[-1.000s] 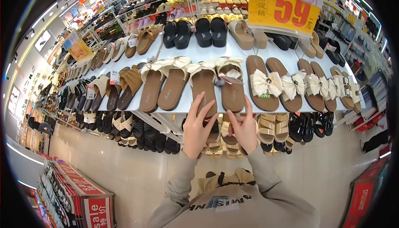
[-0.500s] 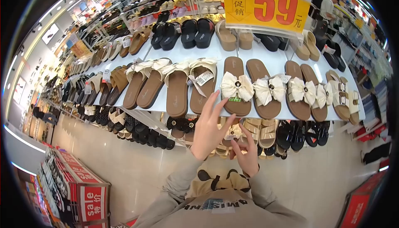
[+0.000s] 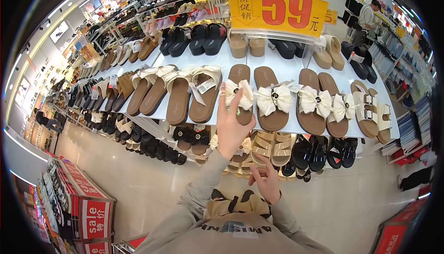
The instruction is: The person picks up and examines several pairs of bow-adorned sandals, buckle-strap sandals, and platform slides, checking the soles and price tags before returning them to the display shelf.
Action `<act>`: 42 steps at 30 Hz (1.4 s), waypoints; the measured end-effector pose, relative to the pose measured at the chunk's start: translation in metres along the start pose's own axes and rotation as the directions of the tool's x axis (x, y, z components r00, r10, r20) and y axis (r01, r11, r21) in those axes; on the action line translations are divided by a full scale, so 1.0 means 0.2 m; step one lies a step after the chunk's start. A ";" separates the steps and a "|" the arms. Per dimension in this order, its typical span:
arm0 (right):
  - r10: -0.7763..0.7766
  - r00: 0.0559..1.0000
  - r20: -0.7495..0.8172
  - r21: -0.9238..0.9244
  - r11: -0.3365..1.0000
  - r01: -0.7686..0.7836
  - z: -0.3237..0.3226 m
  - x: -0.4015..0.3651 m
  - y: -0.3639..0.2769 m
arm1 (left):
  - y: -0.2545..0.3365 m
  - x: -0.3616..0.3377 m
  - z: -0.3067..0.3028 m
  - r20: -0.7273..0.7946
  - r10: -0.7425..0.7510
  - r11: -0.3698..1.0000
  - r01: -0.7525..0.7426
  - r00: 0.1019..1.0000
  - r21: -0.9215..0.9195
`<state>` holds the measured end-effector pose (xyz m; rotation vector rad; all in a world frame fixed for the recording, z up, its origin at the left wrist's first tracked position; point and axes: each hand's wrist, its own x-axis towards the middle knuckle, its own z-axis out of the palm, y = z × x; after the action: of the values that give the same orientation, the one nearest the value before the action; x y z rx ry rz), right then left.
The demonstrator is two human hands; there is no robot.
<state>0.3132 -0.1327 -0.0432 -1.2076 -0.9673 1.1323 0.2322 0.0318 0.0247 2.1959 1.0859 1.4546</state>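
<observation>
My left hand (image 3: 233, 127) is at the front edge of the shelf, its fingers and thumb set around the front of a brown-soled slide sandal (image 3: 240, 73) with a cream bow. The sandal rests on the shelf, and my fingers partly cover its bow and a small green label. Its bow-topped mate (image 3: 273, 100) lies just to the right. Lower down, my right hand (image 3: 266, 180) hangs in front of the shelf with loosely bent fingers apart, holding nothing.
More bow slides (image 3: 203, 80) and buckled sandals (image 3: 365, 108) line the white shelf (image 3: 298, 125). A yellow price sign (image 3: 277, 11) stands behind them. Strappy beige sandals (image 3: 281, 148) sit on the tier below. A red sale stand (image 3: 97, 219) is at lower left; a person (image 3: 367, 15) stands far right.
My left hand has moved up onto the bow slide from just in front of it. My right hand has dropped slightly, away from the left. The view has shifted a little to the right.
</observation>
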 end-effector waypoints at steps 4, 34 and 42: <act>0.052 0.997 0.061 0.056 0.997 -0.055 -0.06 0.01 0.01 | 0.05 -0.03 -0.15 -0.021 -0.092 0.989 0.089 0.996 -0.118; -0.009 0.894 0.448 -0.066 0.997 0.043 -0.01 -0.15 -0.07 | -0.13 -0.46 -0.79 0.582 -0.351 0.387 0.679 0.734 -0.623; -0.143 0.979 -0.144 -0.127 0.984 0.126 0.49 -0.13 0.02 | -0.41 -0.52 -1.13 0.521 -0.388 0.603 0.636 0.761 -0.481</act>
<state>0.2123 -0.1394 -0.0345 -1.2831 -0.9931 0.8732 -0.0232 -0.0234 0.0071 1.3948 0.8255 0.8935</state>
